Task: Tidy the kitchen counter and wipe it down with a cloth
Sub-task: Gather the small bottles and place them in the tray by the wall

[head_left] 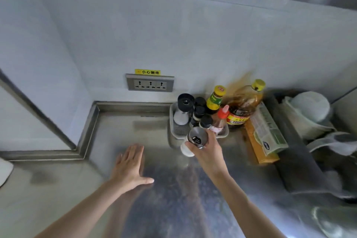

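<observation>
My right hand (207,150) grips a salt shaker (194,142) with a shiny perforated metal lid and white contents, tilted, just in front of the grey condiment tray (178,133). The tray stands at the back of the steel counter (173,199) and holds a grey grinder (183,109), small dark-capped jars (199,111), a yellow-capped sauce bottle (215,100) and a red-capped bottle (222,118). My left hand (131,168) lies flat on the counter, fingers straight, left of the shaker. No cloth is in view.
A large oil bottle (244,105) and a flat orange-and-green box (264,133) stand right of the tray. White bowls and dishes (309,114) fill the far right. A wall socket strip (149,83) sits above the counter's raised back rim.
</observation>
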Action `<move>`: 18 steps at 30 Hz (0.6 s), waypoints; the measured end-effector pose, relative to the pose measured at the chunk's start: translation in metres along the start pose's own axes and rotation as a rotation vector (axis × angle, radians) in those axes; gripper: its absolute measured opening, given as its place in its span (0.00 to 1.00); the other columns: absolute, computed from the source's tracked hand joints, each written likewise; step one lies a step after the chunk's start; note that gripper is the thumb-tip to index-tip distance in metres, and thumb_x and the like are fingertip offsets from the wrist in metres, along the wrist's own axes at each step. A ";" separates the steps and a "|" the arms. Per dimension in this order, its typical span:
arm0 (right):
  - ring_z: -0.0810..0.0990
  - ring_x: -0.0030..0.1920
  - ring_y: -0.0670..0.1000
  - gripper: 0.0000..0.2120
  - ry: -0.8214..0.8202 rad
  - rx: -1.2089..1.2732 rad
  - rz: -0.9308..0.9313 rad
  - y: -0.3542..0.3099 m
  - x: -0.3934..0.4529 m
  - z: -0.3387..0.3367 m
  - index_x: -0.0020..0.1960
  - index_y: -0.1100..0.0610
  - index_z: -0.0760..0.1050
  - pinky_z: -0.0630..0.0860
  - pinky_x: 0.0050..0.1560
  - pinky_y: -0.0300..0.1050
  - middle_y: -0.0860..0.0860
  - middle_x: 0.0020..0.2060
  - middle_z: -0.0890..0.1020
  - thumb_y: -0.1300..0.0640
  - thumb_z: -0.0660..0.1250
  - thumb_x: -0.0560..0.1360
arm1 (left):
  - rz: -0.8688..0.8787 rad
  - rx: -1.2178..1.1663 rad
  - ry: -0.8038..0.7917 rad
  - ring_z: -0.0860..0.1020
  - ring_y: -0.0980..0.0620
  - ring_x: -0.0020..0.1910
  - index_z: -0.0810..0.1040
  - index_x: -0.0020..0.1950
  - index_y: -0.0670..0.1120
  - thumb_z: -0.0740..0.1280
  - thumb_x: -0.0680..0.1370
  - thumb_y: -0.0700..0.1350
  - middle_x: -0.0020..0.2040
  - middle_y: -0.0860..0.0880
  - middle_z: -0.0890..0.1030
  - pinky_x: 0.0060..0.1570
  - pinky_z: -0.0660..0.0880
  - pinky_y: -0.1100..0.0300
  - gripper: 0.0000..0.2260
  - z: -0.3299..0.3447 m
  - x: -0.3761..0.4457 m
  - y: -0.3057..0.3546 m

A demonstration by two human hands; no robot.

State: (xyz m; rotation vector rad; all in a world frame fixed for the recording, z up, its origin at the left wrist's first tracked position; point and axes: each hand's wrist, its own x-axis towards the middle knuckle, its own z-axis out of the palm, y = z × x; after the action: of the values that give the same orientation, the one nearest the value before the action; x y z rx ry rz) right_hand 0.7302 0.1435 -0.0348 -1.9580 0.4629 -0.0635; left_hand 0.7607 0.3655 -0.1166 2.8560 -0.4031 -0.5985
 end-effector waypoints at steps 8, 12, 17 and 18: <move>0.76 0.52 0.45 0.26 0.040 0.044 -0.116 -0.014 0.056 0.007 0.63 0.51 0.67 0.73 0.53 0.37 0.44 0.52 0.76 0.54 0.73 0.68 | 0.085 0.125 -0.062 0.42 0.48 0.76 0.40 0.75 0.47 0.66 0.64 0.69 0.77 0.49 0.40 0.72 0.46 0.45 0.52 0.007 0.052 0.024; 0.74 0.52 0.44 0.27 -0.001 -0.023 -0.140 -0.015 0.074 0.017 0.64 0.53 0.66 0.70 0.48 0.28 0.45 0.53 0.74 0.54 0.73 0.69 | 0.088 0.162 -0.098 0.42 0.47 0.76 0.40 0.75 0.47 0.64 0.63 0.71 0.77 0.50 0.40 0.72 0.45 0.45 0.53 0.011 0.060 0.020; 0.68 0.54 0.45 0.31 -0.030 -0.149 -0.100 -0.008 0.087 0.030 0.66 0.57 0.64 0.66 0.58 0.35 0.51 0.60 0.66 0.52 0.73 0.69 | 0.094 0.163 -0.093 0.42 0.47 0.76 0.40 0.75 0.48 0.64 0.62 0.72 0.77 0.50 0.41 0.72 0.45 0.44 0.54 0.012 0.061 0.017; 0.68 0.54 0.45 0.31 -0.038 -0.163 -0.091 -0.005 0.087 0.032 0.66 0.57 0.64 0.66 0.58 0.36 0.51 0.60 0.66 0.52 0.73 0.69 | 0.095 0.162 -0.093 0.42 0.47 0.76 0.40 0.75 0.47 0.64 0.62 0.72 0.77 0.50 0.41 0.72 0.45 0.44 0.54 0.012 0.062 0.017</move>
State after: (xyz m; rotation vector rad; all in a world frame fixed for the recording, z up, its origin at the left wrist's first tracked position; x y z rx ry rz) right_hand 0.8203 0.1430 -0.0586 -2.1367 0.3631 -0.0473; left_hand 0.8058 0.3288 -0.1459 2.9471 -0.6264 -0.7131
